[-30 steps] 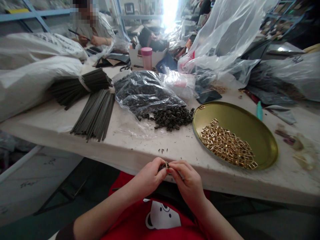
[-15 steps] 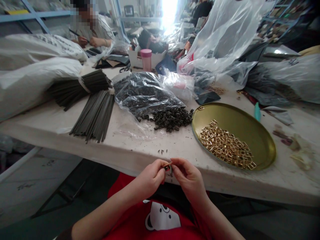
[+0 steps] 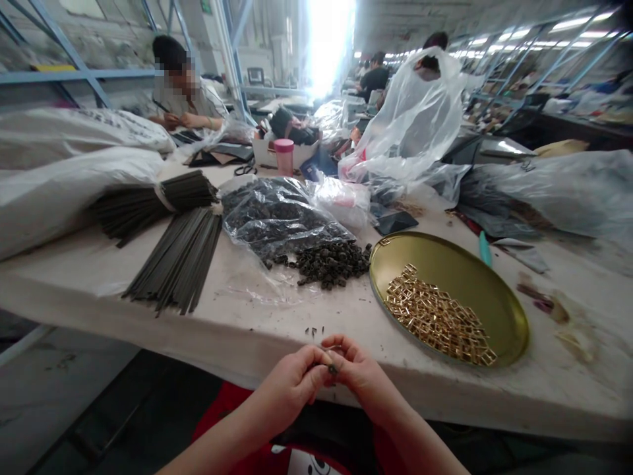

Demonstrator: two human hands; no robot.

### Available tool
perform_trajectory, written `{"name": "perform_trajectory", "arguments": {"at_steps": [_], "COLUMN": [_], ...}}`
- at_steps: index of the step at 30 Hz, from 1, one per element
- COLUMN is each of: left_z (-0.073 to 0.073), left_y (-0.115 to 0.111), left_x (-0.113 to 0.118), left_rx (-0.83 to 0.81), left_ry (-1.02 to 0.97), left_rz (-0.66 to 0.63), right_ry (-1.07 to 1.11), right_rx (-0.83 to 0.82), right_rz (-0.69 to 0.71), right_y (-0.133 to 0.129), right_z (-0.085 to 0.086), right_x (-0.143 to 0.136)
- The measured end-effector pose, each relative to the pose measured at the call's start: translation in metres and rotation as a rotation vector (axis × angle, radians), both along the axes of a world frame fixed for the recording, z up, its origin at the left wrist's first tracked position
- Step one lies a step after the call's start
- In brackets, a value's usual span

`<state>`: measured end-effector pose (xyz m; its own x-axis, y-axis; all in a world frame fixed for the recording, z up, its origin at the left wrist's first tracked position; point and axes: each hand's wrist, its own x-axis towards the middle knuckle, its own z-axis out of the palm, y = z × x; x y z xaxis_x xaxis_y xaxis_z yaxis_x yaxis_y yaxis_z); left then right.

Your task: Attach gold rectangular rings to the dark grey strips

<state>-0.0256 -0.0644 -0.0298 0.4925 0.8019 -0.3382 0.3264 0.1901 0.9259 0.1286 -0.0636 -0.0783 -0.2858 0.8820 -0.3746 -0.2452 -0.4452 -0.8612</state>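
Note:
Just over the table's front edge, my left hand (image 3: pixel 299 377) and my right hand (image 3: pixel 360 371) meet with fingers pinched together. Between their fingertips is a small dark piece (image 3: pixel 332 369), mostly covered, so its exact kind cannot be made out. A few tiny dark bits (image 3: pixel 314 330) lie on the table just beyond my fingers. To the right, a round gold tray (image 3: pixel 459 264) holds a heap of small gold rectangular buckles (image 3: pixel 435 313). Ahead lies a pile of small black loops (image 3: pixel 333 264), spilling from a clear plastic bag (image 3: pixel 277 211).
Two bundles of dark strips, one tied (image 3: pixel 153 201) and one fanned out (image 3: pixel 178 260), lie at left beside white sacks (image 3: pixel 74 178). A pink-lidded jar (image 3: pixel 283 157) stands farther back. A teal tool (image 3: pixel 484 248) lies behind the tray. Another person (image 3: pixel 185 99) sits across at left.
My view has tilted up, so the table sits lower in the picture. My fingertips have closed in around the small piece, hiding the gold-coloured part and dark strip end that showed before.

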Motion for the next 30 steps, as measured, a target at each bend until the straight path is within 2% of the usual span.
{"name": "perform_trajectory", "arguments": {"at_steps": [2,5,6,8,10,14,18,22,24,28,30], "left_z": [-0.003,-0.004,-0.004,-0.004,-0.005,-0.009,-0.008,-0.003,-0.002,-0.001,0.000], "left_y": [0.007,0.019,0.023,0.030,0.035,0.043,0.046,0.045,0.043,0.038,0.035], "left_x": [-0.002,-0.004,-0.004,-0.003,-0.003,-0.005,-0.004,-0.001,0.000,0.002,0.003], "left_rx": [-0.030,-0.043,-0.041,-0.039,-0.045,-0.053,-0.028,0.000,0.025,0.100,0.135], "left_ry": [-0.012,-0.006,0.000,0.011,0.023,0.054,0.090,0.110,0.120,0.148,0.158], "left_rz": [0.036,0.092,0.103,0.117,0.122,0.127,0.128,0.136,0.149,0.168,0.170], "right_ry": [-0.294,-0.890,-0.987,-1.107,-1.157,-1.242,-1.274,-1.165,-1.030,-0.570,-0.436], "right_rx": [0.200,0.580,0.632,0.687,0.703,0.729,0.740,0.733,0.683,0.468,0.402], "right_rz": [-0.032,-0.119,-0.130,-0.119,-0.095,-0.061,-0.054,-0.077,-0.087,-0.066,-0.055], "right_y": [0.026,0.073,0.088,0.111,0.123,0.119,0.105,0.089,0.078,0.050,0.039], "right_z": [-0.001,-0.002,-0.003,-0.004,-0.007,-0.011,-0.013,-0.008,-0.001,0.016,0.023], "right_x": [0.011,0.028,0.031,0.033,0.031,0.029,0.036,0.037,0.033,0.021,0.016]}}
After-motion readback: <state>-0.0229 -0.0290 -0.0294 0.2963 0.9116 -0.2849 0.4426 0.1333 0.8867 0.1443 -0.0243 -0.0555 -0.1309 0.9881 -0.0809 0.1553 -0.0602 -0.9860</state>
